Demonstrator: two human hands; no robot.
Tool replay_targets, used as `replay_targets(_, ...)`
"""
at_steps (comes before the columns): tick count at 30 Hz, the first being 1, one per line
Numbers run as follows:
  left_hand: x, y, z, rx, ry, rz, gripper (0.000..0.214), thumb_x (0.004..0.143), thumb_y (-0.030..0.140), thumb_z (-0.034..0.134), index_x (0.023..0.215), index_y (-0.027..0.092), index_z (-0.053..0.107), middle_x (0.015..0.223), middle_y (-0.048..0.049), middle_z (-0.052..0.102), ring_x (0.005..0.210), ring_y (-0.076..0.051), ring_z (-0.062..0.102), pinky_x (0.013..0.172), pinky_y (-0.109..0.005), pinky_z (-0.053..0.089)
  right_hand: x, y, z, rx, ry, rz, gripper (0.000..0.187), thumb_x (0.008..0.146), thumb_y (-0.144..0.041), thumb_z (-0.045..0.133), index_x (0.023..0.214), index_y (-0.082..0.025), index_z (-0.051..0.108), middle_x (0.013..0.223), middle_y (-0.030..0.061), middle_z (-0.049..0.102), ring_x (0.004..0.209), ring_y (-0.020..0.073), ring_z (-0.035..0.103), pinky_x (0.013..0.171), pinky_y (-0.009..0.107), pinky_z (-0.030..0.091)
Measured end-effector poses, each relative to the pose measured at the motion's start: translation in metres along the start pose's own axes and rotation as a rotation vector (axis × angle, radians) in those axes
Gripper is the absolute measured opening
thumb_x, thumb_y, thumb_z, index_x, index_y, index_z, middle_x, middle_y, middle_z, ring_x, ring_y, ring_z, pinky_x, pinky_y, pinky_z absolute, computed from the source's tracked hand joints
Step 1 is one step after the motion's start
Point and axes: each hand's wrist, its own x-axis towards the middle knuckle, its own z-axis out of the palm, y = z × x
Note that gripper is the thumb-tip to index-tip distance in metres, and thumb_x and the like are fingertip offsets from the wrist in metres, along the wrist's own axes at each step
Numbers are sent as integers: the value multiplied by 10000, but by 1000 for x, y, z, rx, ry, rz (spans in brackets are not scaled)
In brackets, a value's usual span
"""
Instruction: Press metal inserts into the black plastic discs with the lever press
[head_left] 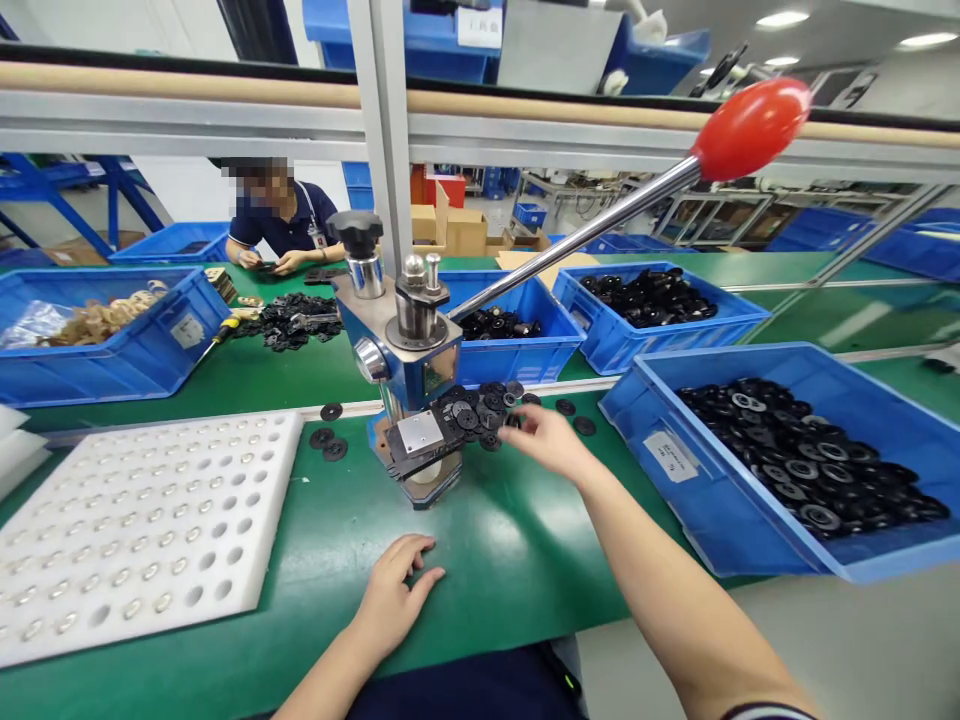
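Note:
My right hand (553,440) is at the right end of a heap of flat black discs (466,412), its thumb and forefinger closed around the edge of a black disc (513,421). Resting on the green bench in front of the press, my left hand (396,592) holds nothing, its thumb and fingers apart and loosely bent. Between and beyond the hands stands a hand lever press (420,350) with a long steel lever and a red knob (754,128). A black fixture with a silver plate (421,433) sits at its base.
A white foam tray (279,500) holding small round metal parts lies left. Blue bins of black parts stand at right (652,400) and behind the press (517,358). Loose discs (334,449) lie left of the press. A person (281,220) sits across the bench.

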Motion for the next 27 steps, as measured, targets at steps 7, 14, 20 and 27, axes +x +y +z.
replay_targets(7, -1, 0, 0, -11, 42, 0, 195, 919, 343, 609, 1022, 195, 682, 795, -47, 672, 636, -159, 615, 591, -280, 549, 46, 30, 10, -87, 316, -36, 632, 950, -516, 466, 1450, -135, 404, 1285, 185, 610, 1050, 203, 631, 918, 400, 531)
replay_targets(14, 3, 5, 0, -40, 50, 33, 124, 905, 281, 631, 970, 196, 693, 838, -65, 709, 625, -153, 635, 568, -264, 549, -23, 68, 91, -325, 219, -1, 524, 901, -419, 573, 1336, -126, 569, 1484, 237, 440, 1413, 389, 372, 1109, 624, 317)
replay_targets(20, 15, 28, -17, -1, 55, 68, 158, 929, 295, 584, 916, 206, 713, 783, -72, 714, 576, -157, 628, 541, -269, 556, -37, 52, 103, -338, 144, -83, 412, 905, -381, 547, 1278, -229, 633, 1404, 150, 548, 1368, 360, 433, 1086, 567, 378)
replay_targets(27, 12, 19, -8, 26, 35, -12, 134, 852, 287, 688, 921, 174, 711, 822, -98, 725, 663, -179, 670, 656, -302, 587, -27, 85, 96, -413, 125, -185, 404, 901, -399, 441, 1180, -204, 658, 1231, 144, 648, 1217, 331, 549, 1012, 525, 445)
